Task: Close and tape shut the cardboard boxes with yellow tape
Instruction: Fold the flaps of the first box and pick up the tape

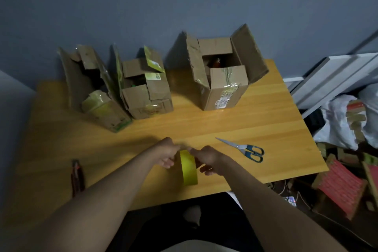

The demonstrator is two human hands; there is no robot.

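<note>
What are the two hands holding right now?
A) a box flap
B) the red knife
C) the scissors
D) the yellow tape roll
D: both the left hand and the right hand grip the yellow tape roll, which stands on edge near the front of the wooden table, while the scissors lie untouched to the right.

Three boxes (147, 88) behind on table (266, 129), tape roll (189, 168) in front, scissors (243, 148) right, cutter (77, 178) left
</note>
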